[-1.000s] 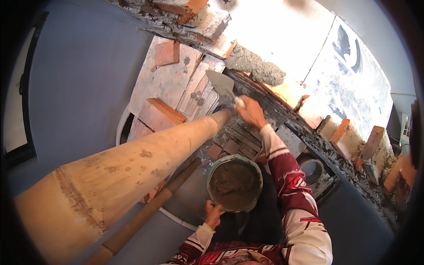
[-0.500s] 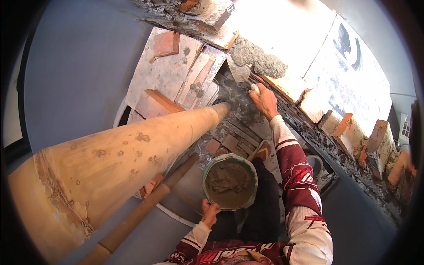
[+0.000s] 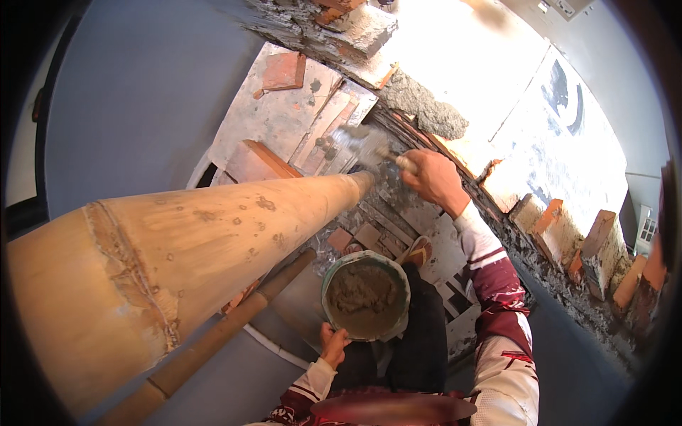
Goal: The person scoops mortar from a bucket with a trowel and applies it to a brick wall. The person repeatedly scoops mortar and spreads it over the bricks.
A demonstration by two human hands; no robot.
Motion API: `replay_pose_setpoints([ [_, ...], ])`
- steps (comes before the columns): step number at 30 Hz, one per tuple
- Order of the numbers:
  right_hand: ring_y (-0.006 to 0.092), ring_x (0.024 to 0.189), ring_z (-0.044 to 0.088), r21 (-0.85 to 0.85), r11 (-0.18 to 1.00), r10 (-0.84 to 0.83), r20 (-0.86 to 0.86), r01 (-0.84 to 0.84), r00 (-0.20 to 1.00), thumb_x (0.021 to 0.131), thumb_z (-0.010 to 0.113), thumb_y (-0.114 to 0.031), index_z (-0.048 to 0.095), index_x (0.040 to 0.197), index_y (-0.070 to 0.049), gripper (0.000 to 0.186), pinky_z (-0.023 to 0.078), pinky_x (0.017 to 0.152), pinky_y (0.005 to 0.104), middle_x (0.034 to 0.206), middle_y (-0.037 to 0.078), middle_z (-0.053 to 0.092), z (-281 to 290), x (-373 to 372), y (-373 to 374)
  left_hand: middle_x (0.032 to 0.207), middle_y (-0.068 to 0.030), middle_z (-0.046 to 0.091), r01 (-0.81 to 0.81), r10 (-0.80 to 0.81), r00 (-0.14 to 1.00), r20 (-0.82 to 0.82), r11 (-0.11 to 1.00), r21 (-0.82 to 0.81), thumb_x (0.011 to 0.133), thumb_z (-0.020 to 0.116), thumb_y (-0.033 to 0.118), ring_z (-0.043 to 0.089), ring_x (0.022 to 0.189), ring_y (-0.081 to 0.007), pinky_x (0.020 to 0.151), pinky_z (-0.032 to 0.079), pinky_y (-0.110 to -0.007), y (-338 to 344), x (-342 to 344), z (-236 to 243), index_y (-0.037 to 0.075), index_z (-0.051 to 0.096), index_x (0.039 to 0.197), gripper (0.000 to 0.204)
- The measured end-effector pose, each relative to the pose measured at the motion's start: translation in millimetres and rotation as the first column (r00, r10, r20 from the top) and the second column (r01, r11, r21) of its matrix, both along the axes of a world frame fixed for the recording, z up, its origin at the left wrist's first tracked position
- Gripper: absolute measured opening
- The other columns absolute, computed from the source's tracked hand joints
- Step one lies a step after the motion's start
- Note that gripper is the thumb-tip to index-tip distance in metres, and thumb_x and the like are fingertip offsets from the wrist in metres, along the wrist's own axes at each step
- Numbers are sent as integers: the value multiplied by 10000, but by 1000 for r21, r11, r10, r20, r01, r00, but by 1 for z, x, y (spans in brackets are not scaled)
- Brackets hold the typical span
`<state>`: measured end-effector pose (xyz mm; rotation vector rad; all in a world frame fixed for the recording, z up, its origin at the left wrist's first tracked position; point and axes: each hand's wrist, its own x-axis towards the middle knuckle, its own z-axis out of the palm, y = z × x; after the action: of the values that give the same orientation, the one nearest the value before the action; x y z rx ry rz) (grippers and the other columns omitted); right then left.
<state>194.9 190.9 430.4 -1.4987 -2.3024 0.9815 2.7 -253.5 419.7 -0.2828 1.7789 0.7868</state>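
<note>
My right hand (image 3: pixel 435 179) is closed on the handle of a trowel (image 3: pixel 366 143), its blade blurred by motion just left of the brick wall. Along the wall's top lies a thick strip of wet grey mortar (image 3: pixel 428 108), apart from the blade. Low in front of my body, my left hand (image 3: pixel 333 346) grips the near rim of a round bucket (image 3: pixel 327 298). Wet mortar (image 3: pixel 364 287) fills part of the bucket, its surface uneven. The fingers of the left hand are partly hidden by the rim.
A thick bamboo pole (image 3: pixel 234 234) slants across the left, with a thinner pole (image 3: pixel 234 330) below it. Broken bricks (image 3: pixel 284 70) lie on a board (image 3: pixel 241 128). Upright brick ends (image 3: pixel 600 238) jut along the wall at right. My sandalled foot (image 3: pixel 419 250) stands on planks.
The trowel has swung left, away from the mortar on the wall, and its blade has turned. My right hand has lifted slightly nearer. The left hand still holds the bucket.
</note>
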Motion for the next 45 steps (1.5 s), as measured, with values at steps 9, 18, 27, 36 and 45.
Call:
replay_pose_setpoints([
  [9,165,666,642,-615,788,-184,-294,-38,938,943,612,-327,689,993,-15,326,533,595,350,773,104,673,-19,-33,110,1041,-110,516,-90,92,995,-31,994,59,800,546,-45,580,891,-210,716,537,-377,5,29,-12,67,384,1013,289],
  [18,185,671,629,-424,905,-53,-177,-27,983,897,662,-315,669,984,-13,315,485,604,352,753,119,656,6,65,-6,987,-99,526,-127,127,992,17,992,-6,808,574,-20,584,850,-208,663,558,-397,17,51,-16,80,404,1005,279],
  [27,327,722,687,-264,947,276,382,-182,882,828,631,-224,643,889,-14,218,541,622,416,741,173,676,-44,127,-167,855,-25,500,82,-67,992,-106,985,152,786,564,-30,481,678,-95,532,408,-252,80,65,-39,84,448,961,240],
  [36,309,750,686,-368,886,361,164,-282,918,835,578,-128,648,943,-63,144,537,613,425,838,128,647,-67,84,-237,758,7,497,486,-381,843,-380,842,235,749,577,-45,424,639,-62,544,355,-238,154,57,-24,68,462,874,204],
  [45,262,874,583,-18,989,145,325,-148,935,789,588,-157,623,1121,-79,342,426,729,414,933,63,585,-36,127,-241,729,20,457,612,-490,771,-406,746,262,740,586,-22,391,619,-71,530,343,-262,184,27,-41,61,478,871,188],
])
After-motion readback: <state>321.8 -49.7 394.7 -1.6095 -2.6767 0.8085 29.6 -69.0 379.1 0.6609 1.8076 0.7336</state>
